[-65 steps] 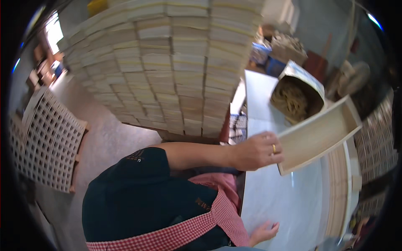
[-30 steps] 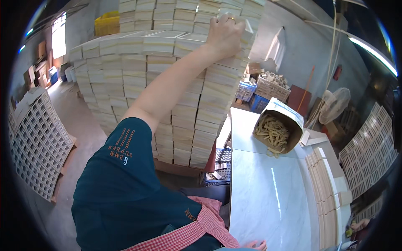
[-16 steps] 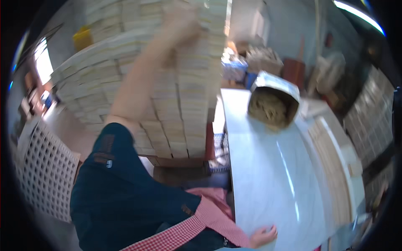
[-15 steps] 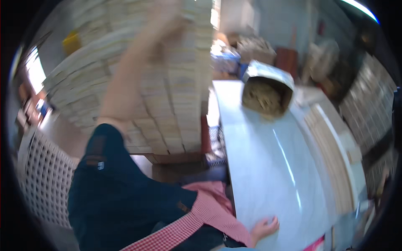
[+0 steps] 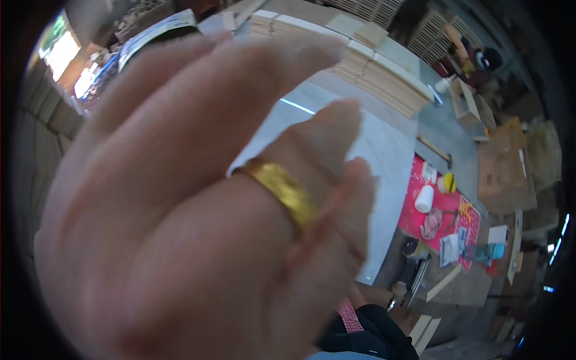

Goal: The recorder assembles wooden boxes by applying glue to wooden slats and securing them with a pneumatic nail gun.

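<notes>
– Head view is the one I have up. What fills it for you?

– I get the left hand (image 5: 192, 216), very close to the lens and covering most of the left half, with a gold ring (image 5: 282, 195) on one finger.

– Wide or narrow?

– Half bent, as I see it, with gaps between some fingers. The palm side is hidden from me, so I cannot tell whether it holds anything. The right hand I cannot make out at all.

– And the boards (image 5: 384, 84)?

– Stacked in a row along the far side of the white desk (image 5: 381, 150). The fingers overlap one end of them, but I read the hand as much nearer the lens, apart from them.

– Top left?

– I see the pale flap of a box (image 5: 157, 33), partly behind the hand.

– Right side?

– I have a red mat (image 5: 411, 213) next to the desk's white surface, with a white bottle (image 5: 424, 198) on it. A hammer (image 5: 433, 147) lies just beyond. Up in the corner, a person (image 5: 465, 57) is near a wooden box.
</notes>
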A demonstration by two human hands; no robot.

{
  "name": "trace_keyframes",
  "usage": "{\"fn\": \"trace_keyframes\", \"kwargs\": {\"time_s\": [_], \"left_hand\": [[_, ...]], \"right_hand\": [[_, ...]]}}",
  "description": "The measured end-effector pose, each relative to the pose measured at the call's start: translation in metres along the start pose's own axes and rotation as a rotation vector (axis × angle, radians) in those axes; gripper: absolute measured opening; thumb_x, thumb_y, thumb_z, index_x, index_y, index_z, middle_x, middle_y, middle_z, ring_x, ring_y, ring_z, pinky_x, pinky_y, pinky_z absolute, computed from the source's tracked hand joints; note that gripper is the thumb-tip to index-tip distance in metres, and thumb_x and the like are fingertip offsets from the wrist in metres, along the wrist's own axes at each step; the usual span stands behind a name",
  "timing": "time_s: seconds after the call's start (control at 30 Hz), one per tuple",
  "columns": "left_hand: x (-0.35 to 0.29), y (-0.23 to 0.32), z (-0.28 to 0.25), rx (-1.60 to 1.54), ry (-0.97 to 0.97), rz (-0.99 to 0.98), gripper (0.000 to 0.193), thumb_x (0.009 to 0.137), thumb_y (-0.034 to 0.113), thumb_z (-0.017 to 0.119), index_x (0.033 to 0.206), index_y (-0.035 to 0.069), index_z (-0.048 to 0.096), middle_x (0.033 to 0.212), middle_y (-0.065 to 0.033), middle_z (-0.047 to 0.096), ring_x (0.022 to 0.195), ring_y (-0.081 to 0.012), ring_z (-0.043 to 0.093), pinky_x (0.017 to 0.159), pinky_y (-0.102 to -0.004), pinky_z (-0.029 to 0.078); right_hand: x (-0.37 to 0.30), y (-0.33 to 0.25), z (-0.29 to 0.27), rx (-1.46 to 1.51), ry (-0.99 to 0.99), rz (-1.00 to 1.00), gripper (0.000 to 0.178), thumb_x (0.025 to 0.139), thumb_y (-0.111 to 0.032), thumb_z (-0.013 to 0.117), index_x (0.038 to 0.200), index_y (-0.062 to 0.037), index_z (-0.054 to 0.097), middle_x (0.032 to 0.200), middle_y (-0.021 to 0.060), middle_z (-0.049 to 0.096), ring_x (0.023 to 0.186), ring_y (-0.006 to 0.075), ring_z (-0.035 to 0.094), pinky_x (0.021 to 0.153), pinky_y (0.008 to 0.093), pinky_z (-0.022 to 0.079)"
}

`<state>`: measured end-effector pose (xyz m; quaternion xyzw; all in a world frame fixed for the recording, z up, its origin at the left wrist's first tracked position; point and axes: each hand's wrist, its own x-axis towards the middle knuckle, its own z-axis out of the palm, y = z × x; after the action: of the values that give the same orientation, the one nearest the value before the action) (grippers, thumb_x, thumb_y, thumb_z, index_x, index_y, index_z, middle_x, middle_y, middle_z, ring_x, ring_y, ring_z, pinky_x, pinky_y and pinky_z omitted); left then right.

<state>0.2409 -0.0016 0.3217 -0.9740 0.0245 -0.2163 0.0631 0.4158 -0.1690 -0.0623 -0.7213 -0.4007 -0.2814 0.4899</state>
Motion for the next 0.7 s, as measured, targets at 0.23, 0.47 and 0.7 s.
{"fn": "trace_keyframes", "kwargs": {"time_s": [0.23, 0.47, 0.7], "left_hand": [[0.101, 0.013, 0.057, -0.344, -0.029, 0.134, 0.019, 0.086, 0.007, 0.071, 0.104, 0.0, 0.071, 0.114, -0.0173, 0.071, 0.107, -0.0285, 0.067, 0.091, -0.0399, 0.056], [0.064, -0.048, 0.093, -0.65, -0.145, 0.142, 0.026, 0.086, 0.007, 0.069, 0.11, -0.004, 0.069, 0.11, -0.0196, 0.072, 0.095, -0.029, 0.07, 0.087, -0.0386, 0.057], [0.012, -0.083, 0.243, -0.878, -0.456, -0.201, 0.036, 0.089, 0.008, 0.067, 0.122, -0.006, 0.064, 0.114, -0.0202, 0.071, 0.09, -0.0332, 0.07, 0.082, -0.0385, 0.056]], "right_hand": [[0.029, -0.039, -0.016, -0.219, -0.355, 0.324, 0.038, 0.084, -0.01, 0.067, 0.121, -0.0044, 0.063, 0.116, 0.01, 0.064, 0.103, 0.0308, 0.058, 0.092, 0.0416, 0.043], [0.098, 0.017, -0.025, -0.128, -0.322, 0.132, 0.039, 0.085, -0.01, 0.067, 0.122, -0.0015, 0.061, 0.116, 0.0149, 0.065, 0.104, 0.033, 0.061, 0.094, 0.0417, 0.048], [0.349, 0.242, 0.009, -0.771, -0.511, -0.066, 0.08, 0.079, -0.018, 0.078, 0.15, -0.0086, 0.041, 0.145, 0.0142, 0.053, 0.13, 0.0348, 0.052, 0.103, 0.045, 0.047]]}}
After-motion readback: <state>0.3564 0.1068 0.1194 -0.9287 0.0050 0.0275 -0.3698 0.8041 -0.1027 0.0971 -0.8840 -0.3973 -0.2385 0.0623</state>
